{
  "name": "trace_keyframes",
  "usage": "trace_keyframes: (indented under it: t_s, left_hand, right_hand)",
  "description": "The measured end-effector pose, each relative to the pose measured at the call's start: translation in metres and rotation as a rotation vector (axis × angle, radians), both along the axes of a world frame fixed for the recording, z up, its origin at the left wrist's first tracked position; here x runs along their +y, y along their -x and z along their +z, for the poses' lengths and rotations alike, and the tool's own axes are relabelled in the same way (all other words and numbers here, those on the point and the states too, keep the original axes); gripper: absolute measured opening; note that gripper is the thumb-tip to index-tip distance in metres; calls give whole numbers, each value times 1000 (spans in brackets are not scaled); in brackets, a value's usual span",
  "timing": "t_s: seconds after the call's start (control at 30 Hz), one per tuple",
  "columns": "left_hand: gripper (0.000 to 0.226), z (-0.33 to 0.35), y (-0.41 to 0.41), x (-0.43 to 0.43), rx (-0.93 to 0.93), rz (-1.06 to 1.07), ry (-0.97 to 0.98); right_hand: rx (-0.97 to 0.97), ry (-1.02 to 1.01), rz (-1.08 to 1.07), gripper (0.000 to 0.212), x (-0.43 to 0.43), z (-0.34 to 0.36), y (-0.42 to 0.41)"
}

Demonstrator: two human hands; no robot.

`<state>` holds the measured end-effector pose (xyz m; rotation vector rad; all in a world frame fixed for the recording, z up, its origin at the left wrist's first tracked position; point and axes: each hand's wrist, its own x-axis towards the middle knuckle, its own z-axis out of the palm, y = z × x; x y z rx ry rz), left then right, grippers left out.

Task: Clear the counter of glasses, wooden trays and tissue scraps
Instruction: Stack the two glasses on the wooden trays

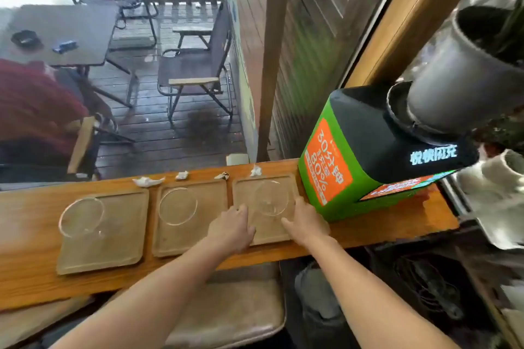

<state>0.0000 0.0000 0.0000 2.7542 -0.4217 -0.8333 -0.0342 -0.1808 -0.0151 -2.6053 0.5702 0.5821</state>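
Observation:
Three wooden trays lie side by side on the wooden counter [382, 229]: a left tray [113, 238], a middle tray [198, 201] and a right tray [243, 187]. A clear glass stands on each: left glass [80, 217], middle glass [178, 206], right glass [271, 198]. My left hand [230, 228] rests on the right tray's left edge. My right hand [306, 221] is on its right edge, fingers curled at the rim. Tissue scraps lie along the counter's far edge: one [147, 181], another [181, 175], a third [256, 170], and a small dark-tipped scrap [222, 176].
A green and orange box-shaped device [354, 156] stands on the counter just right of the right tray, with a grey pot [453, 76] behind it. A padded stool [232, 312] sits below the counter. Beyond the counter are deck chairs, a table and a person in red [34, 110].

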Motion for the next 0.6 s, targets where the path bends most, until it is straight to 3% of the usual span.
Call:
trace_keyframes:
  t_s: [0.17, 0.33, 0.43, 0.5, 0.6]
  left_hand:
    - [41, -15, -18, -14, 19, 8, 29]
    - [48, -33, -31, -17, 42, 99, 104]
    - [64, -42, -33, -15, 74, 182, 192]
    - [80, -44, -34, -14, 99, 215, 267]
    - [84, -45, -35, -11, 94, 208, 315]
  right_hand:
    - [29, -65, -82, 71, -6, -13, -9]
    - [22, -332, -108, 88, 1, -29, -7]
    - [-23, -399, -144, 102, 5, -32, -7]
    - [-59, -423, -171, 104, 7, -32, -10]
    - [-103, -452, -176, 93, 10, -30, -16]
